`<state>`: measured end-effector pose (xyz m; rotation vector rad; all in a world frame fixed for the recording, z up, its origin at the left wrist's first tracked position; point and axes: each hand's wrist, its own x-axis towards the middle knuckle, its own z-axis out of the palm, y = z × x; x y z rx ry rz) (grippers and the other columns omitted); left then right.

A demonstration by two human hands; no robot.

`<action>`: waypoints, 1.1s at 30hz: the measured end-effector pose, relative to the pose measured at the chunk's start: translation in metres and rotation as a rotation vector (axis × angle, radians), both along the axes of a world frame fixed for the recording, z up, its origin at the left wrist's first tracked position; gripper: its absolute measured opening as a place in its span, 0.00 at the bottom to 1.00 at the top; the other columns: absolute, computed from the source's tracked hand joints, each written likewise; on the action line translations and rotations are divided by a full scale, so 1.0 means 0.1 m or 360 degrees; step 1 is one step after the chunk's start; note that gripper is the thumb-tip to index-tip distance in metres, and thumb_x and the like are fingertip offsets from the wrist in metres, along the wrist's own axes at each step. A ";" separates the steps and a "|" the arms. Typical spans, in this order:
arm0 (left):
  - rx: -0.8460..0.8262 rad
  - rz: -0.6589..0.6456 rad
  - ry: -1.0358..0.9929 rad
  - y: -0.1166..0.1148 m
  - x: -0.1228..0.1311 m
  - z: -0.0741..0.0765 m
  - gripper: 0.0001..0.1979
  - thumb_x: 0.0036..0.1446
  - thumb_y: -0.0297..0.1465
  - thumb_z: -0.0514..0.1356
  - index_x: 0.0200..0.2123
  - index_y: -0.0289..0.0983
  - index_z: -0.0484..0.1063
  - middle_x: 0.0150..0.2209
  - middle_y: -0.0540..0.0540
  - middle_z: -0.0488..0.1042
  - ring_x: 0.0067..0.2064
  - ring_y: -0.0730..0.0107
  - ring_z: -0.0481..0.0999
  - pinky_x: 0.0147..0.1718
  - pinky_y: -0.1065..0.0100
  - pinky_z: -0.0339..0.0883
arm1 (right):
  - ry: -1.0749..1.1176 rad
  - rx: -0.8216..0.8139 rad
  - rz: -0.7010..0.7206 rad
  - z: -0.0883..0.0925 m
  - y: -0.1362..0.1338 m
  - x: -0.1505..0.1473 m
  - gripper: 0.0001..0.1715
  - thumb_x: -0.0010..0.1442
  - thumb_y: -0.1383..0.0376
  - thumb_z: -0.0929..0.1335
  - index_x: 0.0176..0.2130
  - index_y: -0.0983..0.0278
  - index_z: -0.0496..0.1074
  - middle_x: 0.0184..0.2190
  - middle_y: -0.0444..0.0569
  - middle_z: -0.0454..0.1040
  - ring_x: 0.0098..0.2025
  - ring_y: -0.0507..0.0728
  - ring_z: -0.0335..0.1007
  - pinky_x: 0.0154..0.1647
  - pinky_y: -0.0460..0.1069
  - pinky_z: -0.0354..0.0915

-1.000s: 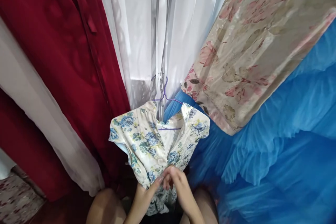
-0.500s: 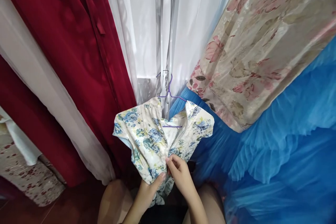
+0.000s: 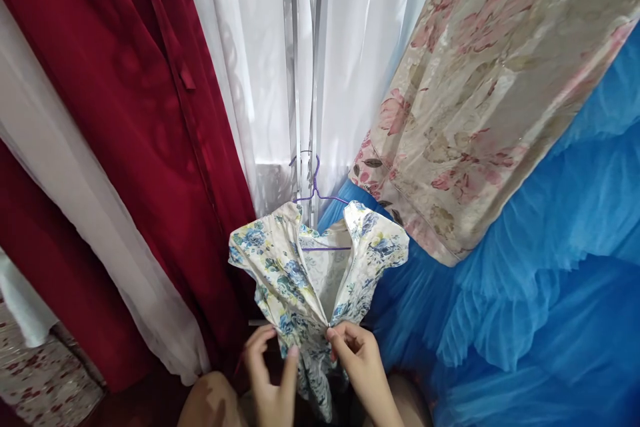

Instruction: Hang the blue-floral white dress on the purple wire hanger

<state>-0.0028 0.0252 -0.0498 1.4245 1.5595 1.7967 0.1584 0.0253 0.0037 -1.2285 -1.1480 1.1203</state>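
A white garment with blue and yellow flowers (image 3: 293, 273) hangs on a purple wire hanger (image 3: 315, 191), its V-shaped front opening parted down to the middle. At the bottom of that opening, my right hand (image 3: 353, 347) pinches the garment's edge between thumb and finger. My left hand (image 3: 273, 363) is at the garment's left side, thumb and fingers apart, with the fingertips near the cloth. The garment's lower part hangs bunched between both hands.
Red cloth (image 3: 145, 113) and pale drapes hang at the left. White fabric (image 3: 250, 67) with grey straps hangs behind the hanger. At the right are a beige floral cloth (image 3: 465, 120) and blue tulle (image 3: 525, 300). Bare knees show at the bottom.
My left hand has let go of the cloth and spread its fingers, a little to the left. My right hand has moved slightly down, and the neck opening reaches lower and gapes wider.
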 end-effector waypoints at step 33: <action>0.0286 -0.1000 0.0562 1.00 -0.10 1.82 0.17 0.66 0.32 0.57 0.56 0.42 0.71 0.37 0.47 0.78 0.38 0.64 0.77 0.41 0.66 0.69 | 0.0356 0.0446 -0.0123 1.61 0.78 -0.15 0.12 0.56 0.61 0.70 0.24 0.64 0.70 0.11 0.37 0.65 0.14 0.46 0.53 0.18 0.43 0.51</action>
